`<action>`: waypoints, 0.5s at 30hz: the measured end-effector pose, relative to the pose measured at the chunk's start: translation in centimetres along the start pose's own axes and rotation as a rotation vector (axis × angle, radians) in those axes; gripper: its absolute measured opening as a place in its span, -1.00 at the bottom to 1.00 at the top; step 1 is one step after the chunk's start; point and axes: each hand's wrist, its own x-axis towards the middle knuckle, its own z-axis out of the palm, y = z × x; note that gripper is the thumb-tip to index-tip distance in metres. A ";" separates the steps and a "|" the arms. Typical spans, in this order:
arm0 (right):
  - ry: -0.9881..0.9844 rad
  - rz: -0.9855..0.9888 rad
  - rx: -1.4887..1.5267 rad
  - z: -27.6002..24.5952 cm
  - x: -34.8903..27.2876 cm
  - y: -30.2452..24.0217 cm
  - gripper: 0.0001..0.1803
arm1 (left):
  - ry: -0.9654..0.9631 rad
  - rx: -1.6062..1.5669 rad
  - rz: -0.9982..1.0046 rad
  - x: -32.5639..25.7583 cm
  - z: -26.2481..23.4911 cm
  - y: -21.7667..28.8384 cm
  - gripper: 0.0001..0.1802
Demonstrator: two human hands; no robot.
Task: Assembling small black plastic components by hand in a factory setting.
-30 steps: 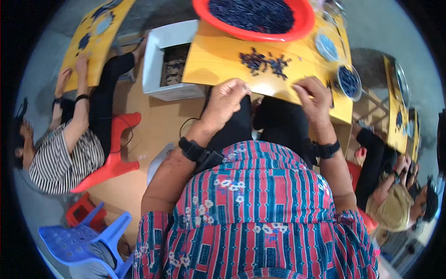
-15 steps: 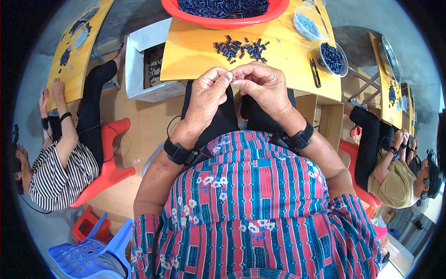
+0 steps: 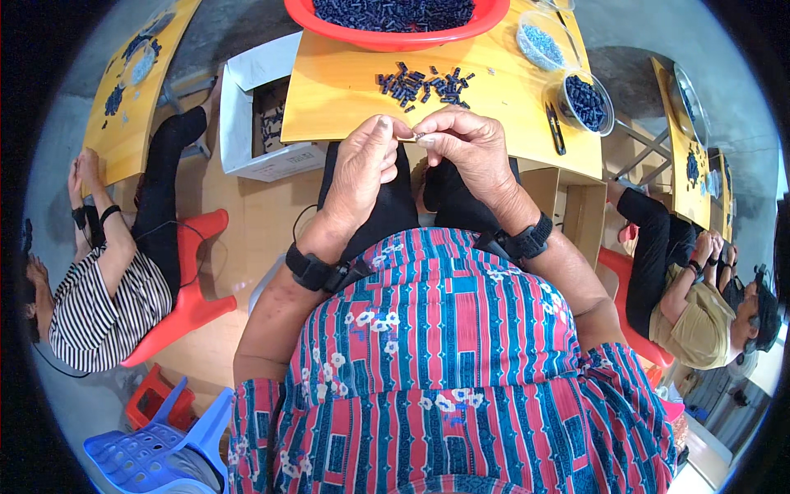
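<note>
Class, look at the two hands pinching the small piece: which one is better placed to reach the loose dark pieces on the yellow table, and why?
Probably the right hand: the pile of dark pieces lies just beyond its fingertips on the yellow table. The left hand sits slightly farther left; both hands pinch the small piece.

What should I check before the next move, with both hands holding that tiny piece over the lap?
1. Piece pinched between both hands: ok. The left hand and right hand meet fingertip to fingertip on a small pale piece.
2. How the piece is turned: cannot tell, it is too small.
3. Loose stock within reach: ok. A pile of dark parts lies on the yellow table just ahead of the hands.
4. Bulk supply: ok. The red basin holds many dark parts.
5. Small tool: ok. A dark tool lies on the table to the right, untouched.
6. Neighbours clear of the hands: ok. Both sit at their own tables.
</note>
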 end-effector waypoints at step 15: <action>-0.061 0.263 0.261 -1.1 0.1 0.8 -0.86 | 0.024 0.140 -0.227 -1.3 -2.0 0.2 -0.76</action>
